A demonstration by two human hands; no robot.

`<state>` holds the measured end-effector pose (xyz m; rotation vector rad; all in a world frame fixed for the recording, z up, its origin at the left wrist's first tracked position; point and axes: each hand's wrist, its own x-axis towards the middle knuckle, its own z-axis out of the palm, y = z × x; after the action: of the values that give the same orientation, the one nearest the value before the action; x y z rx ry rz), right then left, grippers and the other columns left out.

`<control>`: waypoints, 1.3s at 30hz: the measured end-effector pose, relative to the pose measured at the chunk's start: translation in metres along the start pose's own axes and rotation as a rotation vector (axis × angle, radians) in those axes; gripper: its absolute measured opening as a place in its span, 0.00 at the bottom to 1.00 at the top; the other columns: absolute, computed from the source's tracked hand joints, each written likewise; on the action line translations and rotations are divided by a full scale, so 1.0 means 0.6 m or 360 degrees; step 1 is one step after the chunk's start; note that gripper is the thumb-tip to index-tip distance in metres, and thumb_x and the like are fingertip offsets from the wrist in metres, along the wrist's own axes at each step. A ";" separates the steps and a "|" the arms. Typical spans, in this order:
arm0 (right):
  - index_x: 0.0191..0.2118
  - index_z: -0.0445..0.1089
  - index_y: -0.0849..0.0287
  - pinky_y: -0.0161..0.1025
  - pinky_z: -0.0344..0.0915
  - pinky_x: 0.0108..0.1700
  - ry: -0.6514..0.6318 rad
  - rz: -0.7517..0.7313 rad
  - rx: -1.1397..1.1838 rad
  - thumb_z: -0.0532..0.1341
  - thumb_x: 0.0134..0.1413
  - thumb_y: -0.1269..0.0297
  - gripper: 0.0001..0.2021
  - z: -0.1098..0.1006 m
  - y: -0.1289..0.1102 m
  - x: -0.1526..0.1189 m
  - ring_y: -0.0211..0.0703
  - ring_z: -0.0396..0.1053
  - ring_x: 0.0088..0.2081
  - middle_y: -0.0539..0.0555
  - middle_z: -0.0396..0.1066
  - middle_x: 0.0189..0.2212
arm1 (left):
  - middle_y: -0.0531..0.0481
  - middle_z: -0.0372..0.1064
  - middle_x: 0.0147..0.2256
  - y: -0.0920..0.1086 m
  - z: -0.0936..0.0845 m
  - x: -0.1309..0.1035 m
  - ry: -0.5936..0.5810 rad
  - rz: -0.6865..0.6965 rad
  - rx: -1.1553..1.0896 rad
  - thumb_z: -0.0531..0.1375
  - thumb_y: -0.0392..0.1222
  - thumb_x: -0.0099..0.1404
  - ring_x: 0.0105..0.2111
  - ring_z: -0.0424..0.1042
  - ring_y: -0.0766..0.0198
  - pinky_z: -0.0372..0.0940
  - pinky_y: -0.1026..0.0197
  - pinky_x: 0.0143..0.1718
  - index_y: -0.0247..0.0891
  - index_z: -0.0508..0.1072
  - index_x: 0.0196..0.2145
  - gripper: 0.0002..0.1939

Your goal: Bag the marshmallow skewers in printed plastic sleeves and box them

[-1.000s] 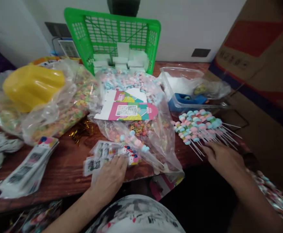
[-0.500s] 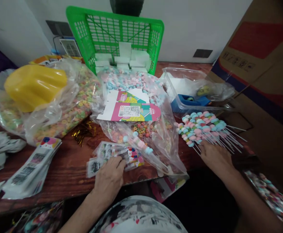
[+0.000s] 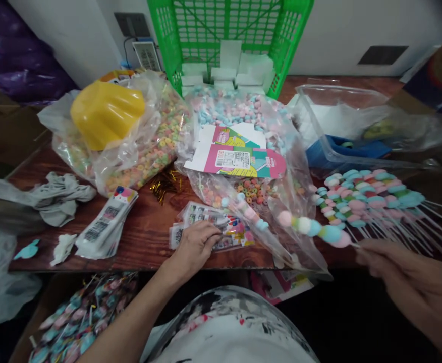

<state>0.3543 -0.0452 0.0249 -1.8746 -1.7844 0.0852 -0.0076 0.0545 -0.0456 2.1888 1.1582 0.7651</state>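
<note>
The right hand (image 3: 410, 285) is now holding one candy stick (image 3: 314, 228), whereas a moment ago its fingers were reaching among the sticks of the pile (image 3: 370, 199). Thumb and fingers are closing on the bare end, and the marshmallow end is pointing toward ten o'clock from them, clear of the pile, which is lying at about eleven o'clock from this hand. That single piece is hanging over the clear plastic bag (image 3: 304, 189), so the work seems to be centring on it now rather than on the pile.

The left hand (image 3: 196, 247) is staying on the printed wrappers (image 3: 239, 237), its fingers bending over them; whether it is pinching one, I cannot tell. From this hand, another candy piece (image 3: 249, 214) is lying at two o'clock, a wrapper bundle (image 3: 105, 224) at nine, and the colourful carton (image 3: 239, 154) at one.
</note>
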 end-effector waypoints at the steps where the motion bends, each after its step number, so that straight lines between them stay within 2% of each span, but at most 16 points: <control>1: 0.40 0.71 0.46 0.38 0.70 0.30 -0.0078 -0.0117 0.0104 0.58 0.56 0.63 0.07 0.007 -0.013 0.003 0.46 0.75 0.29 0.53 0.76 0.30 | 0.48 0.73 0.32 -0.001 -0.001 -0.001 0.0004 -0.0017 -0.0028 0.55 0.36 0.66 0.35 0.71 0.64 0.63 0.61 0.39 0.37 0.75 0.33 0.09; 5: 0.42 0.70 0.51 0.36 0.70 0.30 -0.0233 -0.0477 0.0294 0.56 0.57 0.68 0.09 0.041 -0.049 0.024 0.43 0.75 0.29 0.51 0.76 0.32 | 0.51 0.71 0.27 -0.004 -0.001 0.000 0.0069 -0.0175 -0.0146 0.58 0.37 0.63 0.30 0.69 0.66 0.62 0.63 0.34 0.36 0.73 0.27 0.08; 9: 0.41 0.70 0.53 0.33 0.68 0.29 -0.0298 -0.0575 0.0297 0.55 0.57 0.70 0.10 0.061 -0.061 0.039 0.40 0.74 0.29 0.49 0.76 0.30 | 0.54 0.68 0.24 -0.006 0.000 0.004 0.0106 -0.0324 -0.0242 0.62 0.38 0.59 0.26 0.66 0.69 0.59 0.66 0.30 0.35 0.71 0.24 0.07; 13: 0.43 0.68 0.55 0.32 0.67 0.29 -0.0353 -0.0719 0.0289 0.53 0.58 0.72 0.10 0.076 -0.064 0.043 0.38 0.74 0.28 0.50 0.75 0.30 | 0.55 0.69 0.25 -0.013 0.001 0.002 0.0112 -0.0339 -0.0307 0.62 0.35 0.58 0.27 0.67 0.69 0.59 0.66 0.31 0.35 0.71 0.25 0.05; 19: 0.43 0.66 0.56 0.34 0.67 0.33 -0.0502 -0.0876 0.0181 0.51 0.60 0.75 0.11 0.093 -0.068 0.045 0.40 0.73 0.34 0.52 0.74 0.34 | 0.54 0.69 0.26 -0.021 0.007 -0.005 0.0126 -0.0137 -0.0287 0.61 0.33 0.59 0.28 0.67 0.68 0.60 0.66 0.32 0.36 0.71 0.26 0.05; 25: 0.43 0.67 0.59 0.36 0.67 0.31 -0.0420 -0.1112 -0.0012 0.48 0.57 0.78 0.14 0.107 -0.101 0.056 0.41 0.72 0.31 0.55 0.73 0.32 | 0.50 0.71 0.27 -0.017 0.011 -0.004 0.0042 0.0228 -0.0245 0.59 0.36 0.63 0.30 0.68 0.65 0.62 0.63 0.34 0.36 0.73 0.29 0.05; 29: 0.42 0.68 0.58 0.37 0.64 0.26 -0.0435 -0.1201 -0.0057 0.48 0.55 0.78 0.15 0.117 -0.120 0.068 0.40 0.68 0.26 0.52 0.70 0.25 | 0.48 0.70 0.28 -0.015 0.006 -0.001 0.0188 0.0441 -0.0084 0.59 0.36 0.64 0.32 0.67 0.63 0.63 0.59 0.36 0.36 0.72 0.31 0.04; 31: 0.43 0.68 0.58 0.36 0.65 0.27 -0.0416 -0.1201 0.0059 0.49 0.55 0.78 0.15 0.117 -0.120 0.072 0.40 0.69 0.27 0.52 0.71 0.27 | 0.46 0.70 0.32 -0.011 -0.001 0.001 0.0282 0.0479 0.0087 0.59 0.37 0.64 0.37 0.67 0.59 0.63 0.55 0.41 0.36 0.71 0.35 0.03; 32: 0.44 0.67 0.58 0.36 0.66 0.29 -0.0387 -0.1192 0.0132 0.50 0.55 0.78 0.15 0.116 -0.119 0.073 0.40 0.70 0.29 0.53 0.72 0.29 | 0.43 0.70 0.37 -0.008 -0.005 0.001 0.0294 0.0493 0.0176 0.59 0.39 0.63 0.41 0.66 0.56 0.63 0.52 0.44 0.35 0.70 0.39 0.07; 34: 0.46 0.67 0.58 0.36 0.68 0.34 -0.0325 -0.1156 0.0254 0.51 0.55 0.78 0.15 0.113 -0.115 0.073 0.40 0.72 0.33 0.54 0.74 0.34 | 0.38 0.67 0.45 0.002 -0.011 0.001 0.0225 0.0515 0.0339 0.59 0.43 0.63 0.48 0.64 0.51 0.60 0.46 0.50 0.33 0.66 0.48 0.18; 36: 0.46 0.67 0.58 0.35 0.69 0.35 -0.0293 -0.1136 0.0306 0.52 0.55 0.78 0.15 0.111 -0.113 0.071 0.39 0.73 0.34 0.53 0.74 0.34 | 0.36 0.65 0.48 0.014 -0.013 -0.001 0.0044 0.0494 0.0484 0.59 0.45 0.63 0.50 0.63 0.49 0.59 0.45 0.51 0.32 0.61 0.53 0.24; 39: 0.45 0.68 0.58 0.36 0.67 0.32 -0.0271 -0.1197 0.0278 0.52 0.54 0.79 0.15 0.109 -0.119 0.068 0.39 0.71 0.31 0.53 0.73 0.32 | 0.42 0.69 0.40 0.031 -0.008 -0.004 -0.0264 0.0350 0.0608 0.58 0.40 0.64 0.42 0.68 0.53 0.62 0.50 0.45 0.34 0.64 0.47 0.15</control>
<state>0.2680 0.0131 0.0123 -1.0092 -2.3936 0.1178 -0.0016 0.0445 -0.0299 2.6730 1.0585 0.4625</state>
